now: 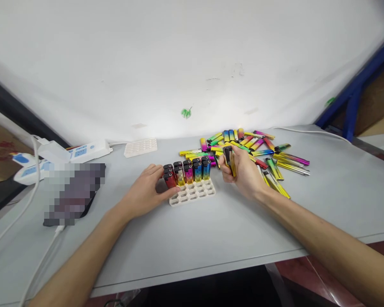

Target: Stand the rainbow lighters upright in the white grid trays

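Lighters (pixel 188 175) stand upright in the white tray's (pixel 192 197) far part, bench (pixel 179 243) centre. Left hand (pixel 142 192), grip spread, touches their left end; bumping could topple them. Right hand (pixel 245 172) clamps a gold lighter (pixel 233 165).

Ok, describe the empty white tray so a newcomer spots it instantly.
On the grey table, near the wall, look between the power strip and the lighter heap. The white tray lies there flat; unlike the partly filled tray at the left hand, it holds no lighters.
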Tool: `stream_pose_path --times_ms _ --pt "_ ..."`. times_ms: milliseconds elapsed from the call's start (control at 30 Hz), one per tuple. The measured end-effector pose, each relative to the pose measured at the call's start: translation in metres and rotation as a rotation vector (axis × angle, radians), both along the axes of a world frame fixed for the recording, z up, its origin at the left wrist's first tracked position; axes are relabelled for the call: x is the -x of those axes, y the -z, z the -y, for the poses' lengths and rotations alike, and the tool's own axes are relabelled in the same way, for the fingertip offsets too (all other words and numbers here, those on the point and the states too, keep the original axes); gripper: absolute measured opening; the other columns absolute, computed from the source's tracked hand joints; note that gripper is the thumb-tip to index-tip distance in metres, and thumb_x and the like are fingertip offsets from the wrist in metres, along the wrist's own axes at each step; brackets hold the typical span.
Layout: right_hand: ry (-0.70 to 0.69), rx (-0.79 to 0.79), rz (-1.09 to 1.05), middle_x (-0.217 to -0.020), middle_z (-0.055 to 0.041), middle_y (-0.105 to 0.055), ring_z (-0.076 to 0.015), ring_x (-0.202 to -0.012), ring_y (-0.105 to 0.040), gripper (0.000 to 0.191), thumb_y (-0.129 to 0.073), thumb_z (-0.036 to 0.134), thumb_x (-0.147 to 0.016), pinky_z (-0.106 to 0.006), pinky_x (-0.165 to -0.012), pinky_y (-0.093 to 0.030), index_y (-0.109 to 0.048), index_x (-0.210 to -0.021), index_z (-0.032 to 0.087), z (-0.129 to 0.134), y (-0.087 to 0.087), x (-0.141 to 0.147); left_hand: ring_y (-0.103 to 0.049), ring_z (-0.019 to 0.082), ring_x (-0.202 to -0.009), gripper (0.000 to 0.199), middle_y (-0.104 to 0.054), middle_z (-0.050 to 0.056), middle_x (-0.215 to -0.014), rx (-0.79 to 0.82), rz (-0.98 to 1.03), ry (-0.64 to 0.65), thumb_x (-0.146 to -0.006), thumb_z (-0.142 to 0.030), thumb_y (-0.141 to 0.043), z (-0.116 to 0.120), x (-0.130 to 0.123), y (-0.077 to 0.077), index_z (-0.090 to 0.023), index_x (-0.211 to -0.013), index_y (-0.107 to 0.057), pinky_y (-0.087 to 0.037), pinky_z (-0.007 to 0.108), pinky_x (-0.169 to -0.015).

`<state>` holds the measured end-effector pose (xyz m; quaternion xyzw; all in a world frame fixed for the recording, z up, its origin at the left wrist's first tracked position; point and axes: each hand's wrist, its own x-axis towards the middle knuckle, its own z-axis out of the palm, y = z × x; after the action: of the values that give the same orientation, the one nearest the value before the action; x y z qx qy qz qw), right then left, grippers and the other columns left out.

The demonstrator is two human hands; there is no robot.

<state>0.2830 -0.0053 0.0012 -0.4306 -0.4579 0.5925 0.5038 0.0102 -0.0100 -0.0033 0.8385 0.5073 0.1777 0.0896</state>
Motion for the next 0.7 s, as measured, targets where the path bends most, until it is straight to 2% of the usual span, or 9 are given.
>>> stream_pose_path --times_ms 100,167,233,300,400,533,700 --pt "0.012 -0.154 0.148 -0.073 -0.001 -0.053 -0.0149 -0.066 -0.049 0.04 -0.048 0.056 -0.094 -0.028 -0.062 -0.04 -0.062 -0.081 0.02 0.002 -0.001 -0.002 -0.049 0.024 -0.083 0.04 -0.054 0.003 -0.083 0.006 0.002 -0.003 -0.085 -0.061 -0.059 0.001 -0.001 0.001 -0.023 -0.084 -0.052 -0.044 0.039 -0.073" --pt "-0.017 -0.249 0.317 -0.076 -0.0003 -0.054 -0.0148 -0.071 -0.048 0.036 -0.059 0.055 -0.089 -0.028 -0.065 -0.039 -0.062 -0.079 0.02 0.006 -0.007 -0.005 -0.05 0.025 -0.086 0.041 -0.056 0.004 -0.087 0.015 0.01 -0.001 -0.086 -0.063 -0.057 0.001 -0.001 0.001 -0.022 -0.089 -0.053 -0.044 0.04 -0.074" --pt "-0.081 -0.309 0.427 -0.072 0.0018 -0.049 -0.0128 -0.065 -0.042 0.033 -0.067 0.052 -0.085 -0.028 -0.059 -0.034 -0.061 -0.076 0.021 0.012 -0.015 -0.007 -0.051 0.025 -0.09 0.042 -0.058 0.005 -0.092 0.024 0.027 0.013 -0.086 -0.063 -0.057 0.001 -0.002 0.002 -0.022 -0.095 -0.055 -0.044 0.04 -0.076" --pt "-0.152 -0.329 0.454 -0.066 0.0034 -0.045 -0.0117 -0.059 -0.038 0.03 -0.071 0.049 -0.083 -0.028 -0.055 -0.029 -0.061 -0.076 0.021 0.018 -0.023 -0.006 -0.051 0.026 -0.091 0.044 -0.059 0.006 -0.095 0.032 0.04 0.027 -0.085 -0.063 -0.058 0.001 -0.002 0.003 -0.022 -0.099 -0.056 -0.045 0.04 -0.078" --pt "-0.19 -0.383 0.461 -0.067 0.0023 -0.049 -0.0134 -0.063 -0.043 0.027 -0.075 0.044 -0.08 -0.03 -0.058 -0.033 -0.062 -0.075 0.021 0.025 -0.028 0.002 -0.052 0.027 -0.092 0.05 -0.059 0.007 -0.098 0.035 0.046 0.031 -0.081 -0.065 -0.062 0.0 -0.002 0.005 -0.021 -0.104 -0.056 -0.045 0.042 -0.079" --pt "-0.176 -0.45 0.51 -0.075 -0.0007 -0.06 -0.0167 -0.073 -0.053 0.026 -0.074 0.042 -0.08 -0.032 -0.067 -0.04 -0.063 -0.071 0.021 0.028 -0.025 0.023 -0.053 0.028 -0.093 0.054 -0.059 0.007 -0.098 0.034 0.059 0.037 -0.077 -0.066 -0.066 0.0 -0.004 0.006 -0.021 -0.104 -0.055 -0.045 0.043 -0.08" --pt "-0.106 -0.546 0.645 -0.084 -0.0031 -0.071 -0.0189 -0.075 -0.064 0.009 -0.072 0.032 -0.084 -0.032 -0.068 -0.049 -0.069 -0.084 0.023 0.029 -0.02 0.044 -0.054 0.026 -0.089 0.052 -0.057 0.004 -0.092 0.043 0.084 0.019 -0.074 -0.067 -0.068 0.001 -0.006 0.006 -0.022 -0.093 -0.052 -0.046 0.041 -0.08"
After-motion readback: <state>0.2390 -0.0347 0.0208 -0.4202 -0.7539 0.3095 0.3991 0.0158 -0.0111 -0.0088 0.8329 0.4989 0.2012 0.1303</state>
